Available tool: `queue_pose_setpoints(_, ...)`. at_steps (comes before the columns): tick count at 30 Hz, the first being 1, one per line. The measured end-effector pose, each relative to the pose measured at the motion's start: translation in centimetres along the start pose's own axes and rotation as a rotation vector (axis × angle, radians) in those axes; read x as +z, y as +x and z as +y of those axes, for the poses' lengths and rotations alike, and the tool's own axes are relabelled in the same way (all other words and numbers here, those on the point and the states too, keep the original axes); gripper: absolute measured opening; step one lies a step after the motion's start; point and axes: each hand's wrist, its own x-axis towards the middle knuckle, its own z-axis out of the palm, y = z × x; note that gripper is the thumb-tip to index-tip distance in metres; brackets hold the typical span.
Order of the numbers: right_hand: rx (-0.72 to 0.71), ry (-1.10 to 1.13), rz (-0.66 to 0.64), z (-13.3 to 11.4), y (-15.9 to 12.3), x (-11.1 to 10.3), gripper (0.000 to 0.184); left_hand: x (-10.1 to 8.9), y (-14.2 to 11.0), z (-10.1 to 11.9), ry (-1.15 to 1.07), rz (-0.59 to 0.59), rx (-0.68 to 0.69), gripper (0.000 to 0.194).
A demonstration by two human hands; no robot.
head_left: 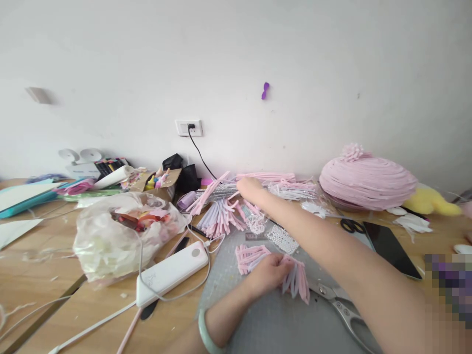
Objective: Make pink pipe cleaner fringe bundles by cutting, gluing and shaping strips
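My left hand [267, 273], a pale green bangle [206, 334] on its wrist, is closed on a bundle of looped pink and pale lilac pipe cleaners [297, 280] above the grey cutting mat [236, 305]. My right hand [249, 189] reaches across to the back of the table, its fingers bunched at the end of a pink pipe cleaner [233, 195]; the fingertips are partly hidden. Below it lies a fanned heap of bent pink and lilac pipe cleaners [221, 219]. White pearl beads [283, 239] sit on the mat. Large metal scissors [344, 307] rest beneath my right forearm.
A white power bank [172, 273] with a cable lies left of the mat, near a plastic bag [99, 246]. To the right are a black phone [391, 248], black-handled scissors [353, 226] and a big pink coiled dome [368, 182]. The wall stands behind.
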Motion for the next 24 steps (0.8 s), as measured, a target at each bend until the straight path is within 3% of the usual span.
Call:
queue_pose_setpoints(7, 0.118, -0.071, 0.291, 2.8, -1.1, -7.8, 0.032, 0.0, -0.2, 0.6, -0.039, -0.010, -0.033, 0.031)
queue_pose_setpoints(10, 0.228, -0.014, 0.549, 5.0, -3.1, -10.6, 0.031, -0.1, -0.3, 0.8, -0.060, -0.013, -0.048, 0.033)
queue_pose_setpoints(12, 0.265, 0.080, 0.657, 6.3, -5.5, -11.1, 0.028, -0.2, -0.3, 0.8, -0.071, 0.023, -0.052, 0.034)
queue_pose_setpoints(14, 0.268, 0.222, 0.648, 7.0, -8.7, -10.0, 0.026, -0.4, -0.3, 0.8, -0.069, 0.052, -0.036, 0.033)
queue_pose_setpoints(20, 0.180, 0.543, 0.246, 6.9, -18.8, -1.1, 0.021, -0.5, -0.6, 1.1, -0.131, 0.063, 0.061, 0.032)
queue_pose_setpoints(24, 0.175, 0.615, 0.129, 6.8, -22.5, 2.9, 0.021, -0.2, -0.9, 1.4, -0.189, 0.072, 0.028, 0.040)
